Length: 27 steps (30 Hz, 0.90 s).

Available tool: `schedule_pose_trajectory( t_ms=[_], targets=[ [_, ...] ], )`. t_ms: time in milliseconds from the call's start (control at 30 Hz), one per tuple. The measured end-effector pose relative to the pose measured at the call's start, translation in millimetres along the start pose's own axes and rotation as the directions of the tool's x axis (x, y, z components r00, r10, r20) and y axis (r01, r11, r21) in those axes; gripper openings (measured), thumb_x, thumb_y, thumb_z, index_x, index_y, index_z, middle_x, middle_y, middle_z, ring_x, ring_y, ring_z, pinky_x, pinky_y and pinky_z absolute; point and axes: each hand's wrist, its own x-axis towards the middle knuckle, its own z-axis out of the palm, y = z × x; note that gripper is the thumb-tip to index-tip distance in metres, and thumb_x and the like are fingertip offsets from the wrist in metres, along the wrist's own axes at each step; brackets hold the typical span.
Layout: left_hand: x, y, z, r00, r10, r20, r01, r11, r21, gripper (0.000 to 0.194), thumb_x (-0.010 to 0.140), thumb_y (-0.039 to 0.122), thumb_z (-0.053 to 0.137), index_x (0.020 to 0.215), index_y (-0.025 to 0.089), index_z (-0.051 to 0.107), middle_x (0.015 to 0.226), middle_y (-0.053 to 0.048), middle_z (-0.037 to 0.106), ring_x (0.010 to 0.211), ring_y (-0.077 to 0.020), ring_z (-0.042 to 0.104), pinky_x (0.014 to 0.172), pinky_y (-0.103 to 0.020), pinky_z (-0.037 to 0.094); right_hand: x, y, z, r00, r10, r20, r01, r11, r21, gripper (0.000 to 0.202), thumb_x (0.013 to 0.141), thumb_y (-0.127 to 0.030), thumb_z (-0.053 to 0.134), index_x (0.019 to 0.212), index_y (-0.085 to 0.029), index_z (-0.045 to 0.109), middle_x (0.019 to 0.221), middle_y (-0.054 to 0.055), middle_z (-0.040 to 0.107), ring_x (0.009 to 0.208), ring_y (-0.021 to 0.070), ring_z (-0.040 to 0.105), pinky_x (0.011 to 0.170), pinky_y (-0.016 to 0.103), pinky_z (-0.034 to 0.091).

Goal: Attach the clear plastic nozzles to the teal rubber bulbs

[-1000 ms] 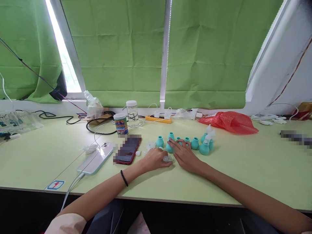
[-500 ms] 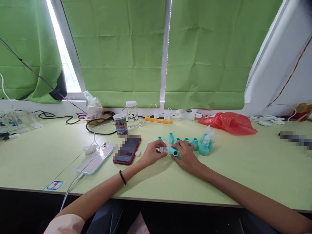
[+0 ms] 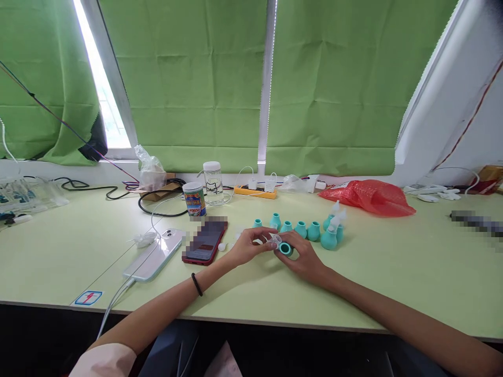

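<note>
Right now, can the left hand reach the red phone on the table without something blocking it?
Probably yes. The left hand is just beside the red phone, and only bare table lies between them, though it holds a clear tip.

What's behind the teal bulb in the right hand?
Behind the teal bulb in the right hand stands a row of bulbs on the table. The hand covers the bulb's far end.

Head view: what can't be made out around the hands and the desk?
- Small clear plastic piece, head view: too small and half covered by left hand fingers.
- Teal rubber bulb: body hidden in right hand.
- Dark red phone: screen blurred.
- Object at right desk edge: blurred.
</note>
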Motion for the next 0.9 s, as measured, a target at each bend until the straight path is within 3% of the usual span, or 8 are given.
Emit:
schedule_pose_trajectory(
  t_ms=[167, 267, 367, 567, 733, 900],
  targets=[
    [1, 2, -0.5, 0.996, -0.07, 0.06, 0.08, 0.981, -0.174, 0.039, 0.064, 0.036, 0.06, 0.095, 0.013, 0.054, 0.075, -0.004, 0.058, 0.068, -0.012, 0.054, 0.059, -0.023, 0.042, 1, -1, -2, 0.995, 0.095, 0.036, -0.095, 0.995, 0.015, 0.013, 0.073, -0.031, 0.051, 0.078, -0.019, 0.053, 0.075, 0.004, 0.057, 0.071, 0.0164, 0.051, 0.065, 0.031, 0.041],
    [1, 1, -2.7, 0.993, -0.114, 0.014, 0.112, 0.927, -0.358, 0.036, 0.062, 0.033, 0.063, 0.09, 0.015, 0.048, 0.079, -0.005, 0.061, 0.074, -0.0139, 0.056, 0.065, -0.026, 0.043, -1, 0, 0, 0.982, 0.169, 0.08, -0.166, 0.985, -0.043, 0.015, 0.07, -0.033, 0.053, 0.068, -0.018, 0.052, 0.064, 0.001, 0.054, 0.059, 0.0137, 0.049, 0.057, 0.028, 0.039],
    [0, 3, -1.8, 0.991, -0.131, 0.01, 0.123, 0.897, -0.426, 0.035, 0.062, 0.032, 0.063, 0.085, 0.016, 0.042, 0.084, -0.007, 0.062, 0.08, -0.016, 0.057, 0.07, -0.029, 0.042, -2, 0, 1, 0.969, 0.208, 0.131, -0.193, 0.974, -0.115, 0.02, 0.067, -0.035, 0.054, 0.057, -0.018, 0.05, 0.053, -0.002, 0.05, 0.05, 0.0119, 0.044, 0.05, 0.026, 0.035],
    [-2, 5, 10.2, 0.99, -0.101, 0.097, 0.134, 0.881, -0.453, 0.039, 0.063, 0.034, 0.062, 0.089, 0.018, 0.037, 0.094, -0.009, 0.06, 0.089, -0.0175, 0.055, 0.075, -0.032, 0.04, -1, -5, -1, 0.957, 0.176, 0.231, -0.189, 0.982, 0.032, 0.014, 0.07, -0.031, 0.052, 0.068, -0.018, 0.055, 0.058, -0.001, 0.055, 0.052, 0.0117, 0.046, 0.051, 0.025, 0.035],
    [-1, 0, 11.6, 0.995, -0.059, 0.078, 0.082, 0.939, -0.333, 0.033, 0.066, 0.038, 0.057, 0.083, 0.017, 0.037, 0.081, -0.005, 0.06, 0.082, -0.0148, 0.055, 0.071, -0.028, 0.04, -2, -6, 0, 0.952, 0.204, 0.228, -0.235, 0.965, 0.117, 0.019, 0.071, -0.033, 0.051, 0.061, -0.018, 0.052, 0.053, -0.003, 0.049, 0.049, 0.01, 0.041, 0.046, 0.023, 0.033],
    [-4, 1, 10.0, 0.994, 0.008, -0.104, 0.004, 0.994, 0.112, 0.031, 0.067, 0.042, 0.054, 0.072, 0.016, 0.038, 0.065, 0.003, 0.047, 0.06, -0.0078, 0.046, 0.052, -0.019, 0.035, -3, 0, 1, 0.94, 0.281, 0.196, -0.303, 0.949, 0.092, 0.026, 0.072, -0.037, 0.048, 0.056, -0.017, 0.049, 0.049, -0.004, 0.043, 0.047, 0.0088, 0.038, 0.042, 0.021, 0.03]
  ],
)
